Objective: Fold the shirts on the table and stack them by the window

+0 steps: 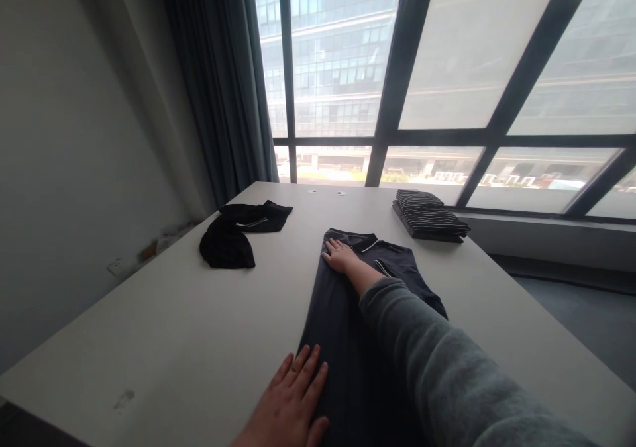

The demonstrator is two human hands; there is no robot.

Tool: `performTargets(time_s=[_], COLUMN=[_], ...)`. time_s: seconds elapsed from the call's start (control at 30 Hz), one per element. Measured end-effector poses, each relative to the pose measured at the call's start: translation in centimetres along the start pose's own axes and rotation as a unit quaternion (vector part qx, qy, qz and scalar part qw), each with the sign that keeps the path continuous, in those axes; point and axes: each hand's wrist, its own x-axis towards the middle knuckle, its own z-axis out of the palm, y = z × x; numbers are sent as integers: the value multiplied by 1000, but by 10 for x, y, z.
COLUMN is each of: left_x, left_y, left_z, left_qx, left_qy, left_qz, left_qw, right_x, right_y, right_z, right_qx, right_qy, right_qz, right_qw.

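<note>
A dark navy polo shirt [338,314] lies lengthwise on the white table, its left side folded inward along a straight edge. White piping shows at its collar and on a sleeve. My right hand [341,256] rests flat near the collar, fingers spread, with the grey-sleeved forearm crossing over the shirt and hiding part of it. Close to the front, my left hand [293,397] lies open at the shirt's left edge, its fingertips on the cloth and table.
A crumpled black garment [231,235] lies at the table's far left. Folded striped clothes [430,214] are stacked at the far right. The white table [199,341] reaches toward large windows [342,56]; a dark curtain [218,76] hangs beside the left wall.
</note>
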Motion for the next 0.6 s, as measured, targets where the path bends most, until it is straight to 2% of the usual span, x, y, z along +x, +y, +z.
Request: performTargets(time_s=[0.3, 0.47, 0.53, 0.6], left_x=[-17, -26, -27, -28], left_y=[0, 4, 6, 9], left_z=[-8, -14, -20, -29], left_qx=[52, 114, 118, 106], left_qy=[30, 52, 48, 42], left_qz=[85, 117, 121, 113], left_qw=[995, 985, 984, 987], right_x=[0, -5, -11, -20], right_y=[2, -6, -7, 2], right_z=[2, 1, -1, -6], right_qx=[-5, -16, -14, -5], right_qy=[-3, -3, 17, 67], right_qz=[10, 6, -8, -24], right_qw=[1000, 1000, 1000, 997])
